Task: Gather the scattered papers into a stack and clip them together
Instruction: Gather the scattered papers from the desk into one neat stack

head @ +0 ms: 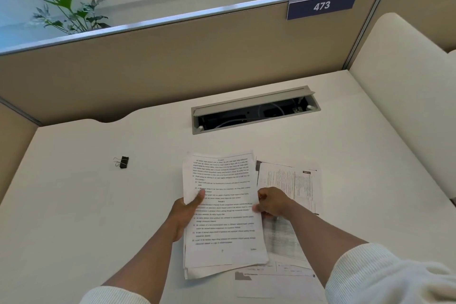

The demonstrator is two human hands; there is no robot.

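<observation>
while hands grip stack point(222, 207), sign point(322, 5) reads "473"

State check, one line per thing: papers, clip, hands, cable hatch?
paper stack: held by both hands, edges uneven
loose sheets: flat on desk, right of stack
binder clip: on desk, unused
left hand: grips stack's left edge
right hand: grips stack's right edge
cable hatch: lid open

left: bare surface point(74, 205) around binder clip point(122, 162), open reach | centre: held stack point(222, 205) and both hands fill it | right: loose sheets point(291, 185) cover surface | rear: open cable tray point(254, 112), then partition point(172, 61) walls it | far right: white side panel point(407, 106) blocks
</observation>
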